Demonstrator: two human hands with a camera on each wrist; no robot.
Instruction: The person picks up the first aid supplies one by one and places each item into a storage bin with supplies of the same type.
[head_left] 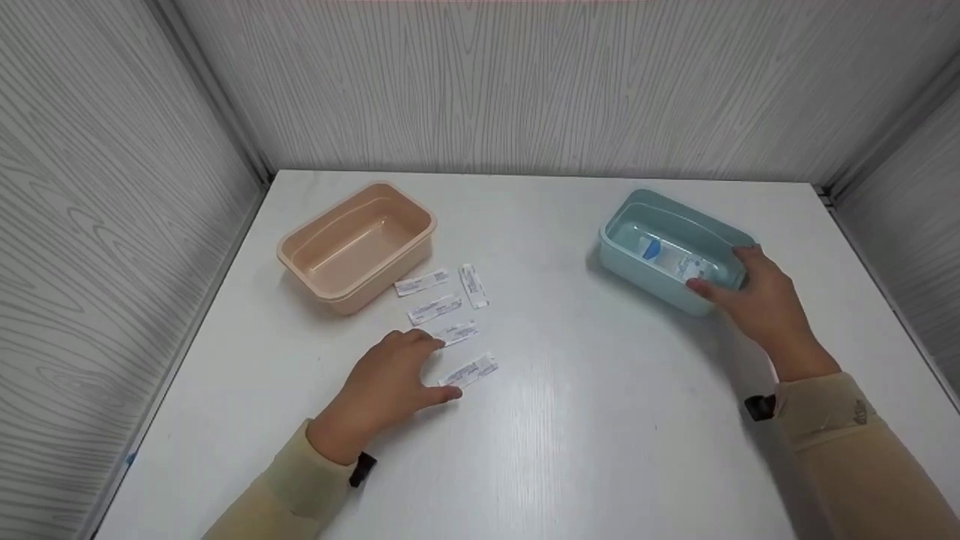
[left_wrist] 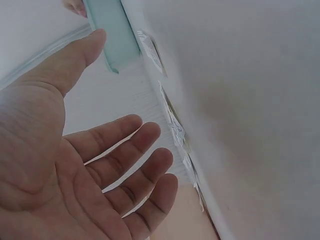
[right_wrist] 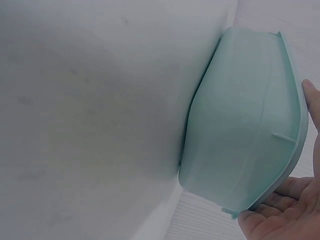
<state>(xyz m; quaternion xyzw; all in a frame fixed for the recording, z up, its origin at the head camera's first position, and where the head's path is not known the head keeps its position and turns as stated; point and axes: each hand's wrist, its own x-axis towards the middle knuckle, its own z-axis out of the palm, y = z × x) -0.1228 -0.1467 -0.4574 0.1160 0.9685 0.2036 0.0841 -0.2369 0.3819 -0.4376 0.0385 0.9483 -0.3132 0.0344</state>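
Note:
Several small white sachets lie in a loose cluster on the white table, just right of a peach tub that holds nothing. My left hand rests palm down beside the nearest sachets. Its fingers are relaxed and hold nothing, which the left wrist view confirms. My right hand grips the near right corner of a teal tub, thumb over the rim and fingers under its edge. White and blue packets lie inside the teal tub.
Grey wood-grain walls close in the table at the back and on both sides. Both sleeves are beige, with a black strap at each wrist. The sachets and the teal tub also show in the left wrist view.

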